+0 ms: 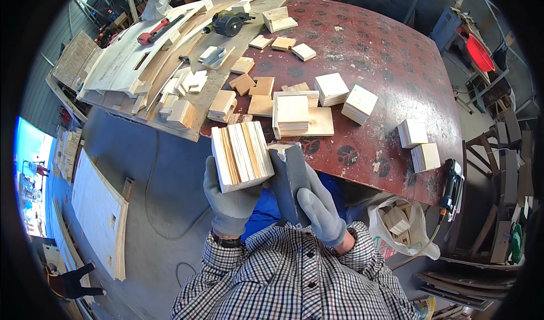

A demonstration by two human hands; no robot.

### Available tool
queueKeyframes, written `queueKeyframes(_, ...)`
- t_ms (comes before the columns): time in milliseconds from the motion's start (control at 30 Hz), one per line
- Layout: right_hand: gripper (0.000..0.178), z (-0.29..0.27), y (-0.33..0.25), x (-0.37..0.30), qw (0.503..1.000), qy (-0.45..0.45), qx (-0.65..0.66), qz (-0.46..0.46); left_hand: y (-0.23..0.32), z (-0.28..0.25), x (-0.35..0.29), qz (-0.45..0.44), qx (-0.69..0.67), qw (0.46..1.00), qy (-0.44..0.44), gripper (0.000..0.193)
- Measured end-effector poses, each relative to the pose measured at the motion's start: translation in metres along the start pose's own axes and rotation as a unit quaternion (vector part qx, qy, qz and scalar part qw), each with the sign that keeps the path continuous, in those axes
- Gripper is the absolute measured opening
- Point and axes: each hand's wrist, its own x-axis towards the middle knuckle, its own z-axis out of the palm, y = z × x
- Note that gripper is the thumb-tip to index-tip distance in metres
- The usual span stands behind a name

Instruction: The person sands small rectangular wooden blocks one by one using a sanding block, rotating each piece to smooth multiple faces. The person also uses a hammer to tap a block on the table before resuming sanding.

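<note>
In front of my chest, my left hand (pixel 231 204), in a grey glove, grips a block of layered plywood (pixel 242 154) from below and the side. Its striped edge layers face up. My gloved right hand (pixel 323 213) is closed around a sanding block (pixel 290 178), a wood piece with dark grey abrasive on its face. The sanding block stands tilted against the plywood block's right side. Just beyond both hands, a stack of square plywood pieces (pixel 293 115) lies on the dark red tabletop (pixel 385 48). Farther right are more plywood blocks (pixel 360 103).
Two blocks (pixel 425 157) sit near the table's right edge, beside a black air nailer (pixel 451 190) with a hose. Below hangs a white bag (pixel 426 240) of offcuts. A coil nailer (pixel 228 24), a red tool (pixel 156 32) and a hammer (pixel 184 59) lie far left.
</note>
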Motion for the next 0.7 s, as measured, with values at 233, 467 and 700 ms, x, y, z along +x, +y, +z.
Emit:
queueKeyframes(233,0.065,-0.008,-0.022,0.037,0.998,0.037,-0.044,-0.004,-0.009,-0.021,-0.006,0.132,0.492,0.859,0.044,0.062)
queueKeyframes(467,0.067,-0.014,-0.018,0.027,0.997,0.039,-0.061,-0.009,0.007,-0.002,0.001,0.179,0.506,0.844,-0.011,0.06)
queueKeyframes(700,0.067,-0.025,-0.025,0.017,0.993,0.047,-0.1,-0.041,0.004,0.007,0.004,0.038,0.154,0.987,-0.01,0.075)
